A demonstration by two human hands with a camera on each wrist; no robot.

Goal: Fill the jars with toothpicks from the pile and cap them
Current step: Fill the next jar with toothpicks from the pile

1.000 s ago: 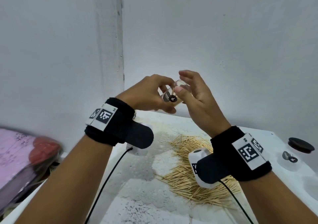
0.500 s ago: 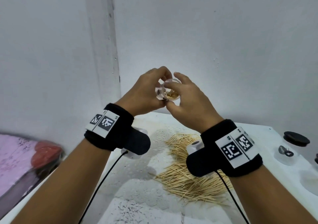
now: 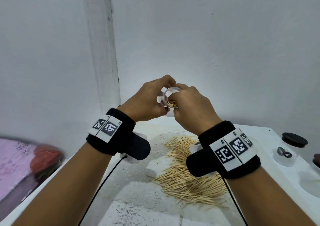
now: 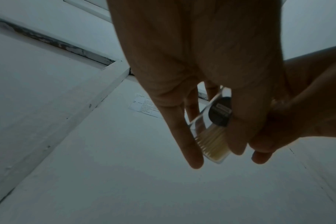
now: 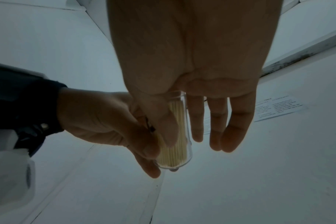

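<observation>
A small clear jar (image 3: 168,96) partly filled with toothpicks is held up in the air above the table, its mouth turned toward me. My left hand (image 3: 149,102) grips it from the left, fingers curled round the glass. My right hand (image 3: 190,107) holds it from the right. In the right wrist view the thumb lies along the jar (image 5: 177,136) with the other fingers behind it. The left wrist view shows a round black label (image 4: 220,111) on the jar (image 4: 213,142). The toothpick pile (image 3: 187,173) lies on the table below.
A black cap (image 3: 294,139) and an empty clear jar (image 3: 284,156) stand at the table's right edge, with another clear jar (image 3: 310,184) nearer me. A pink patterned bundle (image 3: 20,165) lies off the table's left side. White walls stand close behind.
The right hand's fingers, spread a second ago, have closed onto the jar. The jar's mouth has tipped more toward me, and both hands stay together.
</observation>
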